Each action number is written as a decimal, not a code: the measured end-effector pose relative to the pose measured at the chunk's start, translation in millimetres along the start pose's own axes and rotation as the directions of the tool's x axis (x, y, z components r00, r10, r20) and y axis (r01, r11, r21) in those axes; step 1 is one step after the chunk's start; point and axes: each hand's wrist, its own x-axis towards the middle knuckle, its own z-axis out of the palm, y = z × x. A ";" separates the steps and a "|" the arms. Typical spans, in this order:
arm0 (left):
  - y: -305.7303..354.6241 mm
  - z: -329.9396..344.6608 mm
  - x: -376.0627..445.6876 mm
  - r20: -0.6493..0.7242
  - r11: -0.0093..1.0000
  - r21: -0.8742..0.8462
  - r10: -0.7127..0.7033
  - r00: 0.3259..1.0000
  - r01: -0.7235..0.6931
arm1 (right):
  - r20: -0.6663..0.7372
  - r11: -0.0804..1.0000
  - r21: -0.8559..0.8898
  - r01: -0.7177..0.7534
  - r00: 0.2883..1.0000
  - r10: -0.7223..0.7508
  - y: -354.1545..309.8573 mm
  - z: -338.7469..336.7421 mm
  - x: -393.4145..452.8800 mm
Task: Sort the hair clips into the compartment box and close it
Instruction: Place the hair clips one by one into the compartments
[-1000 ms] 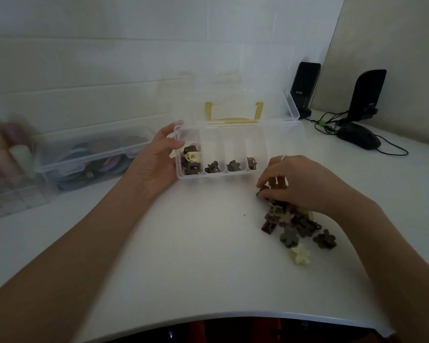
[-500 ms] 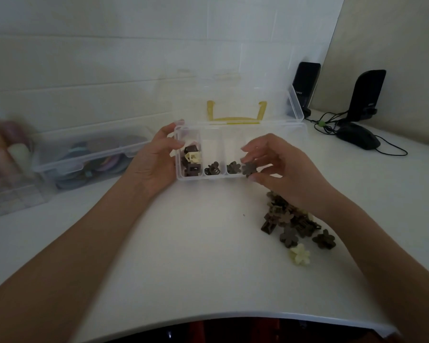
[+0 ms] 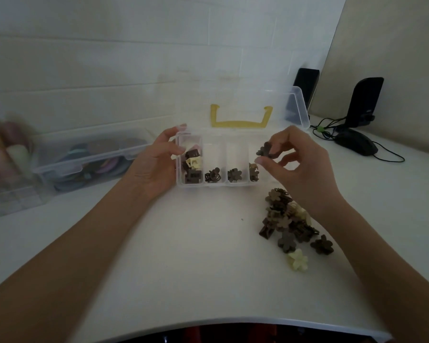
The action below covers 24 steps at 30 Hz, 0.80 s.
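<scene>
A clear compartment box [image 3: 214, 185] stands open on the white table, its lid [image 3: 295, 107] with a yellow handle tipped back. Several compartments hold brown and cream hair clips. My left hand [image 3: 156, 164] grips the box's left end. My right hand [image 3: 292, 157] pinches a dark brown flower clip [image 3: 264, 149] above the box's right compartment. A loose pile of brown flower clips [image 3: 285, 219] lies right of the box, partly under my right wrist. One cream flower clip [image 3: 298, 263] rests at the pile's near edge.
A second clear box [image 3: 84, 157] with round coloured items sits at the left, with blurred bottles and a clear organiser beyond it. Two black speakers [image 3: 362, 102] and a black mouse [image 3: 356, 144] with cables stand at the back right. The table's front edge curves close to me.
My right hand took a brown flower clip from the pile and has lifted it up and over the box's right end. My left hand has kept its hold on the box.
</scene>
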 end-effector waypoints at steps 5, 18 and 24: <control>-1.3 1.6 -0.3 0.029 1.000 -0.010 -0.015 0.999 0.015 | 0.039 0.997 -0.079 0.015 0.999 -0.012 5.2 2.7 -0.9; -3.0 4.9 -1.2 0.100 0.997 -0.025 -0.070 0.993 0.073 | 0.107 0.936 -0.283 0.210 0.976 -0.187 8.3 11.4 -2.7; -4.6 3.6 0.8 0.086 0.998 -0.005 -0.062 0.994 0.062 | 0.156 0.948 -0.236 0.214 0.971 -0.180 4.2 3.5 -2.6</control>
